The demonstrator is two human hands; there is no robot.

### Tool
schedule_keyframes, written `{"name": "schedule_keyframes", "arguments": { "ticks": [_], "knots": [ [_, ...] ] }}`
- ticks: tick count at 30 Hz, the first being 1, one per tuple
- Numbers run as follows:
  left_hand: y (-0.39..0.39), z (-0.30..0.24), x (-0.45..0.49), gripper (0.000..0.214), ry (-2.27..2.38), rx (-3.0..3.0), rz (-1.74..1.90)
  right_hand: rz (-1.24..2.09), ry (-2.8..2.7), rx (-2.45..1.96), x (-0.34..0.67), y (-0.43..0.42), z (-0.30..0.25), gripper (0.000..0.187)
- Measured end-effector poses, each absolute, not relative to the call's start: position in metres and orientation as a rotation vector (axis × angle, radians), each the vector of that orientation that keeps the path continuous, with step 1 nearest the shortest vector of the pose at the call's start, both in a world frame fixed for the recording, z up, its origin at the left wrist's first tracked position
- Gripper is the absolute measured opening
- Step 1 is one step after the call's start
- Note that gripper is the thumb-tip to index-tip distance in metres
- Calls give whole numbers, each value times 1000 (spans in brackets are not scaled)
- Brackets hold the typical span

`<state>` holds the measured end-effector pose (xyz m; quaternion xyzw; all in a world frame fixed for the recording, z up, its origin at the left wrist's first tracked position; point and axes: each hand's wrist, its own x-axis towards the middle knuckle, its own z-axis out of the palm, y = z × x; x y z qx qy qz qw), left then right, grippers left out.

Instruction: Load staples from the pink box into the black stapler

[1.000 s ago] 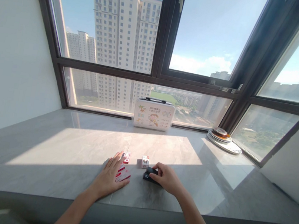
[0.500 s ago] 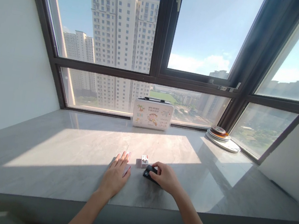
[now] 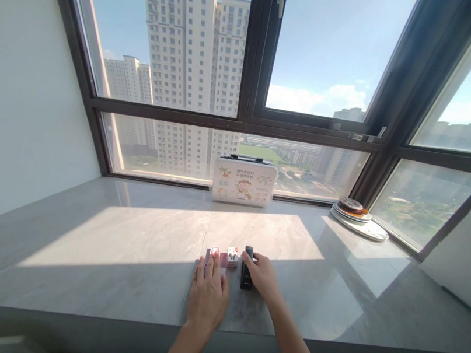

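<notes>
My left hand point(image 3: 207, 296) lies flat on the counter with its fingers stretched forward. Just past its fingertips shows a small red-and-white item point(image 3: 215, 250); the rest of it is under the fingers. Thin pinkish and clear edges also peek out around that hand, too covered to name. My right hand point(image 3: 261, 275) grips a black stapler point(image 3: 246, 275) from its right side, the thumb over the top. The stapler stands lengthwise on the counter, pointing toward the window. Between the two hands sits a small white box point(image 3: 232, 256) with dark and red print.
A white cartoon-printed case point(image 3: 244, 183) with a black handle stands against the window. Stacked round plates or lids point(image 3: 359, 218) lie in the right back corner. The grey marble counter point(image 3: 91, 279) ends at a front edge near my forearms.
My left hand has slid right, closer to the small box, with the red-and-white item under it. My right hand has turned the stapler from slanted to pointing straight away from me.
</notes>
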<state>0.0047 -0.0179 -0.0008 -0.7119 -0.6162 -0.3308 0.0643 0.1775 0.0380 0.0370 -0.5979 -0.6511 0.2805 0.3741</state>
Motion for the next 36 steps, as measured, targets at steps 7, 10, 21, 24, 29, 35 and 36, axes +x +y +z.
{"name": "schedule_keyframes", "arguments": {
  "ticks": [7, 10, 21, 24, 29, 35, 36],
  "knots": [
    [-15, 1, 16, 64, -1811, -2172, -1076, 1078, -1684, -1331, 165, 36, 27, 56],
    [-11, 0, 7, 59, -1857, -2188, -1090, 1213, -1665, -1259, 161, 30, 23, 56],
    [6, 4, -128, 44, -1898, -2115, -924, 1327, -1599, -1109, 22, 53, 8, 47],
    [11, 3, -155, 43, -1907, -2100, -910, 1306, -1608, -1113, -4, 59, 10, 44],
    [14, 4, -166, 42, -1876, -2072, -973, 1237, -1622, -1152, -9, 57, 13, 47],
    [-10, 31, -139, 40, -1873, -1756, -1279, 984, -1491, -1275, 32, 44, 10, 54],
    [-14, 36, -126, 41, -1836, -1820, -1296, 916, -1484, -1298, 46, 42, 10, 52]
  ]
}}
